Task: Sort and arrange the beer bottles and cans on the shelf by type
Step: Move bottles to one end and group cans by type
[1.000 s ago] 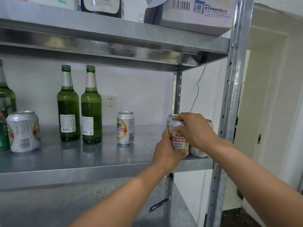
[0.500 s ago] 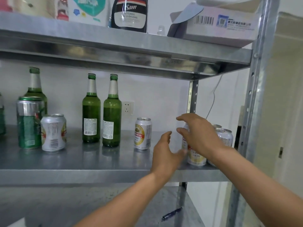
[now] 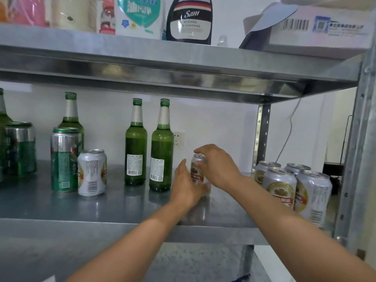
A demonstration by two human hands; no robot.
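Head view: both hands are on the silver can (image 3: 197,169) sitting mid shelf (image 3: 122,206), just right of two green bottles (image 3: 161,151). Grip-wise, right hand (image 3: 218,166) curls over its top, left hand (image 3: 186,185) cups its base.

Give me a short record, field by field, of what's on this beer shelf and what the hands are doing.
Held item: silver beer can, upright on the middle shelf
Right hand: fingers curled over the can's top
Left hand: wrapped round its lower side
Right end: four matching cans, clustered together
Just left of the hands: two green bottles, side by side
Far left: tall green cans, a lone silver can, a further bottle behind them
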